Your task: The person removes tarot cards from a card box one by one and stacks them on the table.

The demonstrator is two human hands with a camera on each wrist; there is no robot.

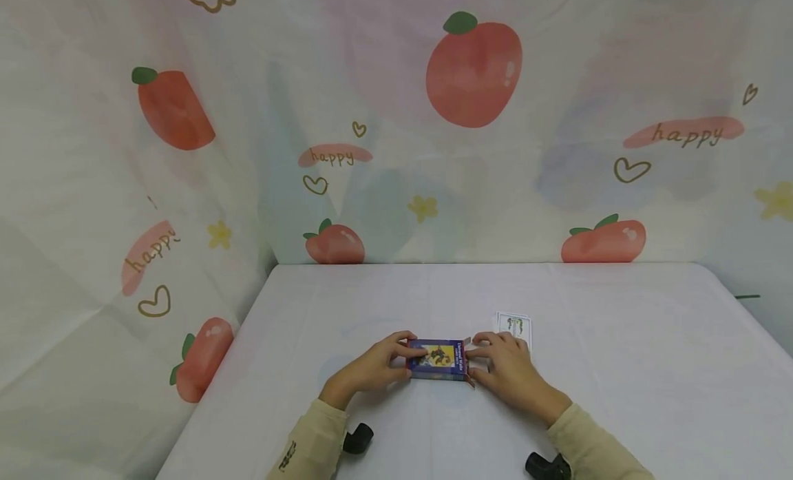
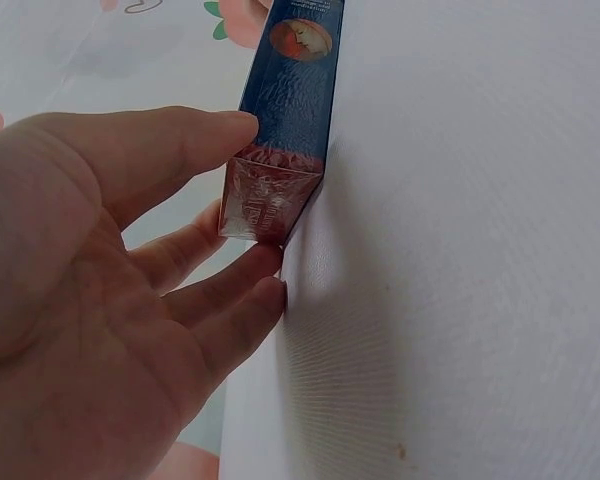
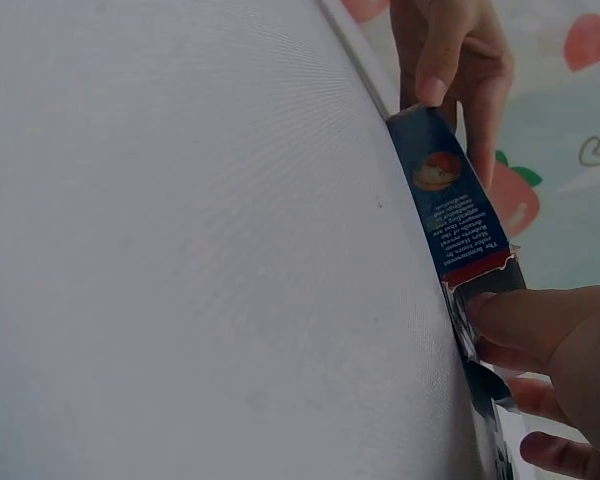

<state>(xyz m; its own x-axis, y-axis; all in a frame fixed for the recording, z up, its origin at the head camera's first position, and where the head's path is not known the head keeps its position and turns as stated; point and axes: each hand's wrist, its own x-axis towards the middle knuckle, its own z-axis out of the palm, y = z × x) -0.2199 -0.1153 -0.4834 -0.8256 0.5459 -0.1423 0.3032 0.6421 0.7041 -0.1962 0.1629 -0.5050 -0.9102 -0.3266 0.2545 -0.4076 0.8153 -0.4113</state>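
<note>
A flat blue card box (image 1: 438, 359) with a yellow picture lies on the white table, its right end open with flaps sticking out. My left hand (image 1: 374, 365) grips the closed end, thumb on the near side and fingers over the top and far side. Clear film covers the reddish end in the left wrist view, beside the left hand (image 2: 130, 250). At the open end, my right hand (image 1: 511, 370) has its thumb and fingertips on the flaps; the right wrist view shows the thumb of this hand (image 3: 570, 350) at the opening. What lies inside is hidden.
White cards with a printed picture (image 1: 515, 326) lie just behind the right hand, partly covered by it. The white table (image 1: 347, 294) meets a fruit-patterned backdrop (image 1: 396, 122) at the back and left. Black wrist cameras (image 1: 358, 439) sit by both sleeves.
</note>
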